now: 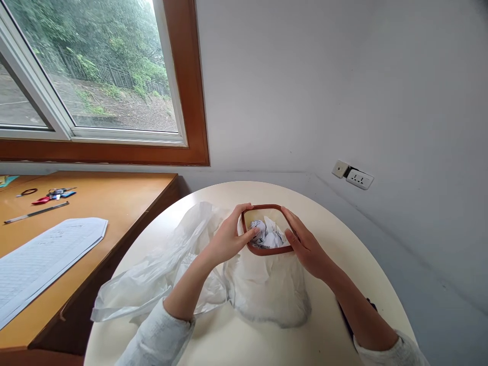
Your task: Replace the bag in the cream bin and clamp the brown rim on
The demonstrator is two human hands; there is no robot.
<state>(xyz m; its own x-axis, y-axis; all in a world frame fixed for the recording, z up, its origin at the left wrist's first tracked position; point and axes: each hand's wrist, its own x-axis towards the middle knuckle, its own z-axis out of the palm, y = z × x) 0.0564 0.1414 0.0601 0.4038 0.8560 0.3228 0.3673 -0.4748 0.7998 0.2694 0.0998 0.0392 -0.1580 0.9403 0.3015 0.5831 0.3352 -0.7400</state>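
Observation:
A small bin (269,251) with a brown rim and a cream inside stands on the round table. Crumpled paper (267,234) with dark writing lies in it. My left hand (234,233) grips the left side of the rim, its thumb reaching over the inside. On the opposite side, my right hand (307,249) holds the rim, fingers along the outside and thumb at the edge. Thin translucent plastic (270,295) spreads below the rim on the near side; how it joins the bin is unclear. Left of the bin sprawls a loose white plastic bag (163,264).
The round cream table (343,229) touches the wall. A dark object (346,320) lies partly hidden under my right forearm. On the wooden desk (133,190) are written sheets (49,259), a pen (36,212) and keys (55,194). A wall socket (359,178) is at right.

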